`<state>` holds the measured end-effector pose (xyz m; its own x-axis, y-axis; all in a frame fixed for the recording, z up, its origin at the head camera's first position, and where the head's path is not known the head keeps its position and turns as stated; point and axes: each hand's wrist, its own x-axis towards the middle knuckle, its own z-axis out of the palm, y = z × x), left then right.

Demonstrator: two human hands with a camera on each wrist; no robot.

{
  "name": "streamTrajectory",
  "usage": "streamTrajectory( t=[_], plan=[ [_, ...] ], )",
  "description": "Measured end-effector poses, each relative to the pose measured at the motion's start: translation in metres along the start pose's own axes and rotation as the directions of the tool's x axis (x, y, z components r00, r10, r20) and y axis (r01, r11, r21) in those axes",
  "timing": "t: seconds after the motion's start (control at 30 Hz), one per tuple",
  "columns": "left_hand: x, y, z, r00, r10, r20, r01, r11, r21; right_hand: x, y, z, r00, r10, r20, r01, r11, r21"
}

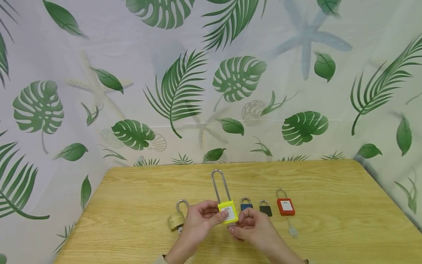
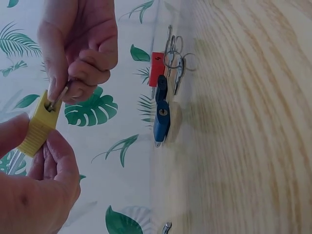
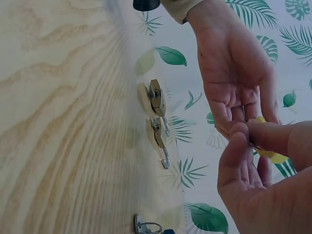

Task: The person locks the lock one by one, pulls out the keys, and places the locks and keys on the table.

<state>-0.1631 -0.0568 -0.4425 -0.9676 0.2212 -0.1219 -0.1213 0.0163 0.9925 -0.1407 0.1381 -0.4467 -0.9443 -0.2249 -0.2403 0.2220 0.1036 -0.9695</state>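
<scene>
A yellow padlock (image 1: 232, 206) with a long steel shackle stands upright, shackle up, above the table. My left hand (image 1: 199, 222) grips its body, thumb across the white label. At the padlock's underside my right hand (image 1: 256, 228) pinches a small key (image 2: 61, 95) between thumb and fingers. The key's tip is at the keyhole; how deep it sits cannot be seen. In the right wrist view the fingers cover most of the yellow body (image 3: 273, 156). A brass padlock (image 1: 176, 221) with a key at its base lies left of my left hand.
On the wooden table (image 1: 138, 190), a blue padlock (image 1: 246, 206), a black padlock (image 1: 265, 209) and a red padlock (image 1: 285, 207) line up behind and right of my right hand. A key (image 1: 292, 231) lies before the red one. A second brass padlock (image 3: 158, 133) shows in the right wrist view.
</scene>
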Motion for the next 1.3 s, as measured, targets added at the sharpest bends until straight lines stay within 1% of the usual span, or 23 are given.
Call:
streamTrajectory(
  t=[0.07,0.17,0.3,0.37,0.53,0.63,0.7,0.83,0.93,1.03,1.1,1.3],
  plan=[
    [0.000,-0.001,0.000,1.000,-0.005,-0.009,0.005,1.000,0.002,0.000,-0.001,0.003,1.000,0.008,-0.024,-0.009,0.999,-0.042],
    [0.000,-0.001,0.000,1.000,-0.013,-0.019,0.014,1.000,0.004,0.000,0.000,0.005,1.000,-0.003,-0.018,0.001,0.994,-0.111],
    [0.000,-0.001,0.000,1.000,-0.021,-0.020,0.020,1.000,-0.011,0.000,0.004,0.004,0.997,-0.041,0.061,0.051,0.985,-0.162],
    [0.000,-0.001,0.000,1.000,-0.021,-0.021,0.021,1.000,-0.017,0.001,0.006,0.004,0.994,-0.056,0.097,0.072,0.983,-0.169],
    [0.000,-0.003,-0.001,0.999,-0.028,-0.018,0.027,0.999,-0.044,0.000,0.008,0.007,0.984,-0.084,0.156,0.113,0.975,-0.191],
    [0.000,-0.004,-0.001,0.999,-0.051,-0.009,0.049,0.993,-0.111,-0.002,0.006,0.009,0.981,-0.077,0.177,0.112,0.975,-0.192],
    [-0.001,-0.004,-0.001,0.997,-0.071,-0.002,0.069,0.983,-0.169,-0.002,0.004,0.010,0.981,-0.069,0.183,0.103,0.978,-0.182],
    [0.000,-0.001,-0.001,0.993,-0.119,0.004,0.115,0.954,-0.276,-0.003,-0.001,0.011,0.982,-0.067,0.179,0.097,0.981,-0.166],
    [0.000,0.001,-0.001,0.989,-0.148,0.009,0.143,0.934,-0.328,-0.004,-0.004,0.012,0.983,-0.059,0.173,0.085,0.986,-0.146],
    [0.000,0.001,0.000,0.986,-0.166,0.009,0.159,0.921,-0.356,-0.004,-0.006,0.012,0.984,-0.049,0.172,0.070,0.991,-0.116],
    [0.000,0.001,0.000,0.985,-0.174,0.008,0.165,0.917,-0.364,-0.005,-0.006,0.013,0.983,-0.051,0.174,0.069,0.993,-0.099],
    [0.002,-0.001,0.001,0.986,-0.169,-0.003,0.155,0.914,-0.376,-0.005,-0.007,0.013,0.987,-0.039,0.158,0.053,0.995,-0.086]
  ],
)
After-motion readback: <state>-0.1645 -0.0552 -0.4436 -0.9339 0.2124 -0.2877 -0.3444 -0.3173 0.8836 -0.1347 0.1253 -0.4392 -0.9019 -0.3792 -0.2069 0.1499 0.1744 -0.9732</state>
